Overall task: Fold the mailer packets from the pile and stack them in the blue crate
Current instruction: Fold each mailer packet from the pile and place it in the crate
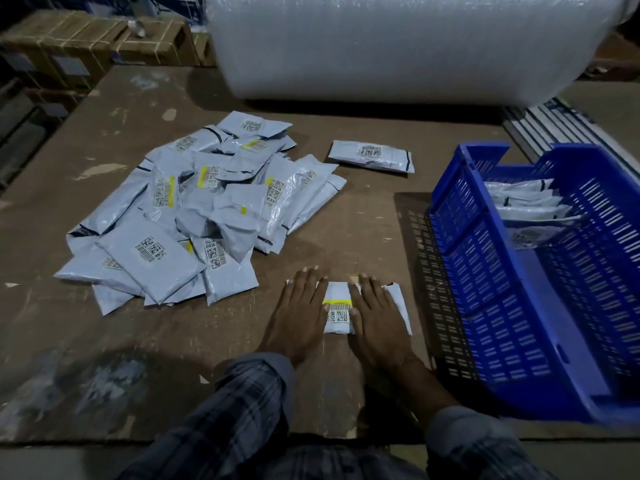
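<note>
I see both hands, left hand (300,308) and right hand (375,311), fingers flat, pressing one mailer packet (338,311) at lower centre; few lie in the blue crate (460,216), the pile (194,206) remains large.

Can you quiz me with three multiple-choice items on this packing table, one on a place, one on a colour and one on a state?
1. Where does the blue crate stand relative to the pile of mailer packets?
A. left of it
B. right of it
C. on top of it

2. What colour is the strip above the barcode on the packet under the hands?
A. yellow
B. red
C. green

3. How do the left hand and right hand lie?
A. both flat on the packet
B. both curled into fists
C. both raised off the table

Answers: 1 B, the crate is at the table's right side; 2 A, a bright yellow band shows between the hands; 3 A, straight fingers press the packet down.
</note>
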`<control>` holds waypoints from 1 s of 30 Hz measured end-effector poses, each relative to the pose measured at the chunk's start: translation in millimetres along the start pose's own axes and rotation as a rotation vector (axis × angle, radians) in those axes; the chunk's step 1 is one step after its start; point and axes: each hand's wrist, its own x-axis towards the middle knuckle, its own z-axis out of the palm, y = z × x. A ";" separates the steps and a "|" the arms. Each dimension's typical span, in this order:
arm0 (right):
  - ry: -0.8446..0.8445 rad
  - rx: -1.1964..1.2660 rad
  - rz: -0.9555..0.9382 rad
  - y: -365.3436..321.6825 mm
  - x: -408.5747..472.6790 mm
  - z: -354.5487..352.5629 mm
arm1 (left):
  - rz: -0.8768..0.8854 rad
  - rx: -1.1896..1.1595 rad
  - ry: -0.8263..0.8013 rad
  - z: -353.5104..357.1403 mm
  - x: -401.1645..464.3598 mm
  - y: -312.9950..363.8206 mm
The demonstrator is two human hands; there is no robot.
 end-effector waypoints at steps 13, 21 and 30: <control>-0.053 -0.038 0.160 4.9 -1.1 -21.0 | -0.117 -0.313 0.097 -15.6 -15.5 -31.1; -0.077 -0.098 -0.017 3.1 18.5 -43.5 | -0.218 -0.663 -0.004 -56.9 0.0 -20.8; 0.022 -0.212 0.081 -14.3 25.1 -119.1 | -0.420 -0.626 0.094 -66.9 13.5 1.1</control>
